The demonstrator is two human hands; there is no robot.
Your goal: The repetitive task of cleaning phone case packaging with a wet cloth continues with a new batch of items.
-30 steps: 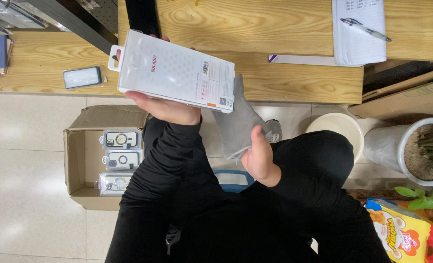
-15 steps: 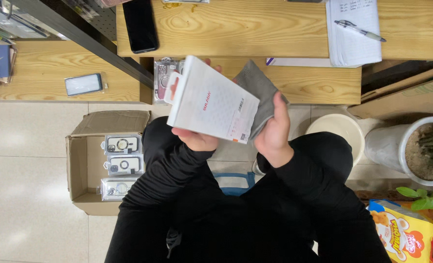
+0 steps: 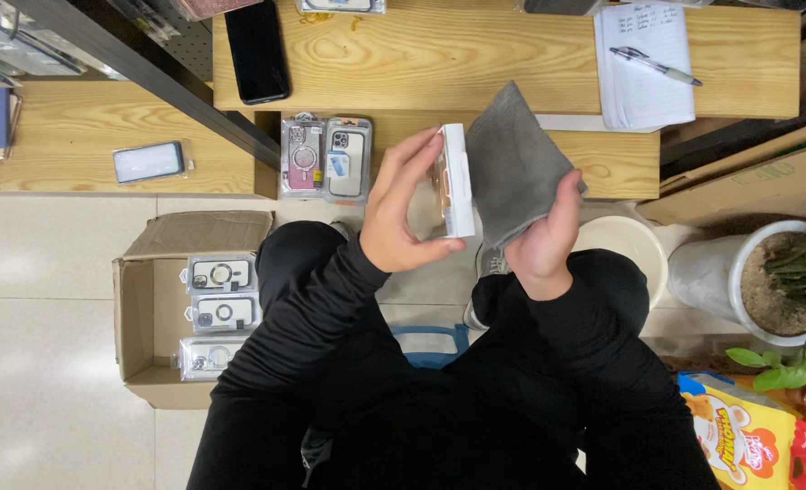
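Note:
My left hand (image 3: 401, 210) grips a white phone-case package (image 3: 455, 180), turned edge-on so its narrow side faces me. My right hand (image 3: 548, 238) holds a grey cloth (image 3: 512, 163) pressed against the package's right face. Both hands are raised above my knees, in front of a low wooden shelf (image 3: 512, 54). Two packaged phone cases (image 3: 327, 156) lie on the shelf just left of my left hand.
An open cardboard box (image 3: 144, 308) with three packaged cases stands on the tiled floor at left. A black phone (image 3: 258, 50), a notepad with pen (image 3: 643, 59), a white bucket (image 3: 630, 249), a potted plant (image 3: 775, 281) and a snack bag (image 3: 747, 436) surround me.
The package has turned from flat, face toward me, to edge-on. My right hand brought the cloth up from my knee against the package.

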